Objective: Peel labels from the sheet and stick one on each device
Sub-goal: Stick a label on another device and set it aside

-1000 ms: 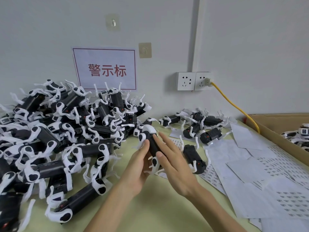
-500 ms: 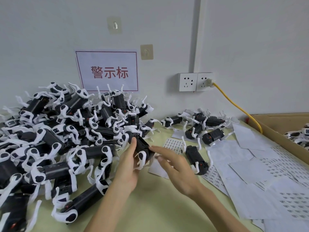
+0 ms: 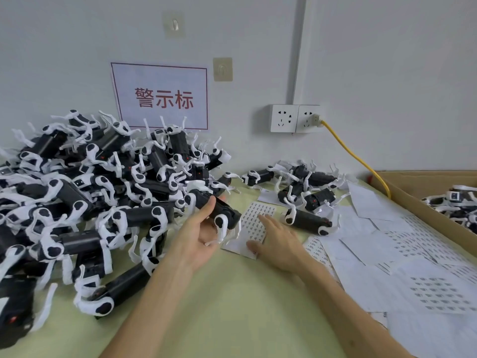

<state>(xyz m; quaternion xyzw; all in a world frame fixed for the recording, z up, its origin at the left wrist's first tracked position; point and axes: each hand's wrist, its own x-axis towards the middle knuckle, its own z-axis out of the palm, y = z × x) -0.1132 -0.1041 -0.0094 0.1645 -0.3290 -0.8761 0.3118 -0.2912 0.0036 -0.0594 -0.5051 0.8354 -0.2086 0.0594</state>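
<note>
My left hand (image 3: 200,232) holds a black device with white legs (image 3: 219,209) at the right edge of a big pile of like devices (image 3: 85,197). A label sheet (image 3: 254,223) with rows of small labels lies flat on the green table just right of that device. My right hand (image 3: 277,239) rests on this sheet with fingers stretched out and thumb at its near edge. A single device (image 3: 307,222) lies just beyond the right hand's fingertips.
A few more devices (image 3: 304,182) lie near the wall under the socket (image 3: 295,118) with a yellow cable (image 3: 358,158). Loose label sheets and backing papers (image 3: 402,257) cover the table's right side. A cardboard box (image 3: 423,202) with devices stands at far right.
My left hand has carried the device from the table's middle towards the pile on the left. My right hand has left the device and dropped onto the label sheet.
</note>
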